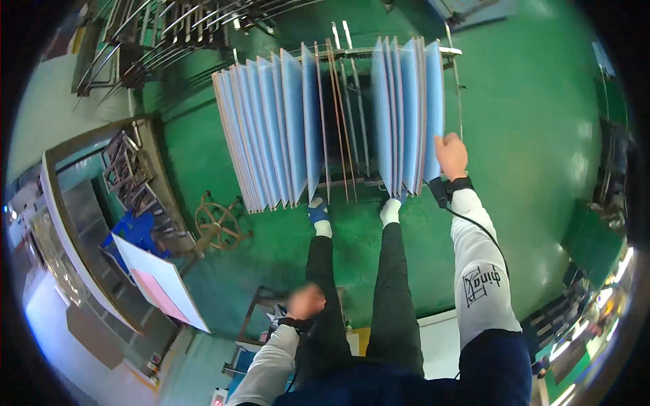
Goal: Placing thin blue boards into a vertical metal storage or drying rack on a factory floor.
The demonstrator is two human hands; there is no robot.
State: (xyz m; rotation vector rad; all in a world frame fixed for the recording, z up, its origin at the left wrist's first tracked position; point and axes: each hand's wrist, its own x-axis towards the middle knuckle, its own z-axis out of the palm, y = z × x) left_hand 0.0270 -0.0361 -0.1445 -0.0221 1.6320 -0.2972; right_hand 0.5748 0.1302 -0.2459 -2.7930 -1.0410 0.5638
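Note:
A metal rack (338, 57) on the green floor holds several upright pale blue panels (271, 128) in two groups, with thin empty slots between them. My right hand (450, 154) grips the top edge of the rightmost panel (434, 101). My left hand (306, 301) hangs low beside my left leg, blurred, fingers curled, with nothing visible in it. My feet stand at the foot of the rack.
A rusty handwheel (217, 227) stands left of my feet. A white and pink sheet (161, 281) lies on a machine frame at the left. More metal racks (162, 34) stand at the top left. Green floor (528, 135) stretches to the right.

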